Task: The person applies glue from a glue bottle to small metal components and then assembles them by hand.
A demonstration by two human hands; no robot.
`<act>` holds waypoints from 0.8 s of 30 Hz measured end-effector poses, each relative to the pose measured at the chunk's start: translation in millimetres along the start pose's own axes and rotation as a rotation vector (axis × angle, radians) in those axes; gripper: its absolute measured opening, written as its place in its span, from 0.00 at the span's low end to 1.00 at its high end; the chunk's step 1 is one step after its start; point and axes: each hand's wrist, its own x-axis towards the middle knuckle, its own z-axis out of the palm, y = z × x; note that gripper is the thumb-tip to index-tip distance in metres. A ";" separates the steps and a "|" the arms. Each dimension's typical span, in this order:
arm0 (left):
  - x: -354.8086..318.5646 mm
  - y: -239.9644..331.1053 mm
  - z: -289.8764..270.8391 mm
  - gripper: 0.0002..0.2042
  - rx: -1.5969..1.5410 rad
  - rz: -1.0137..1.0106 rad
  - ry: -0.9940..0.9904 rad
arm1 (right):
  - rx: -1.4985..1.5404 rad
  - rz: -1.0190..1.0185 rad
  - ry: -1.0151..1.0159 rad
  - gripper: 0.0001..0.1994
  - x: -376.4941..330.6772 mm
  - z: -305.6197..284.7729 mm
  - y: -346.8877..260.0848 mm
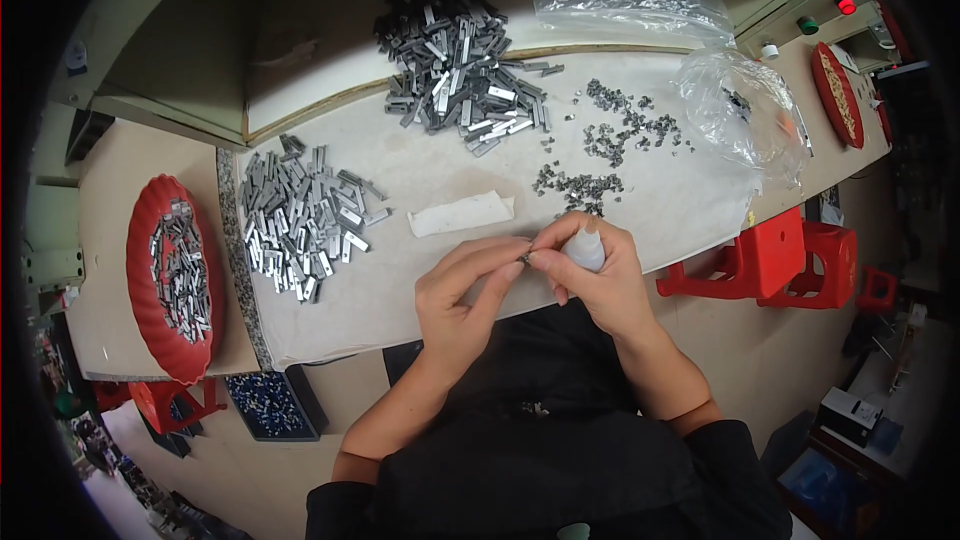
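My left hand (460, 290) and my right hand (605, 275) meet above the front of the table, fingertips pinched together on a small dark metal part (525, 258). Much of that part is hidden by the fingers. A small whitish squeeze bottle (588, 252) with a narrow tip is tucked in my right hand, its tip pointing away from me. Just beyond my hands lies a white folded strip (462, 214), perhaps paper or cloth. Tiny metal pieces (580, 185) are scattered past my right hand.
Flat slotted metal pieces lie in a left pile (305, 215) and a far-middle pile (465, 80). A red scalloped tray (143, 270) holds more at the left. A clear plastic bag (745, 110) rests at the right, with red stools (765, 255) beside the table.
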 end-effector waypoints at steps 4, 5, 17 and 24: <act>-12.3 -4.8 -4.9 0.05 0.037 -0.062 0.015 | -0.037 0.079 0.006 0.04 -6.2 2.4 11.4; -16.4 -10.3 -4.3 0.05 0.030 -0.068 0.021 | -0.028 0.080 -0.002 0.04 -5.7 2.7 17.5; -17.5 -8.4 -4.8 0.06 -0.001 -0.107 0.011 | 0.063 0.106 -0.044 0.05 -4.6 3.4 15.4; -0.4 -7.9 -2.0 0.07 -0.090 -0.033 0.007 | 0.059 -0.023 0.024 0.03 3.9 6.5 16.5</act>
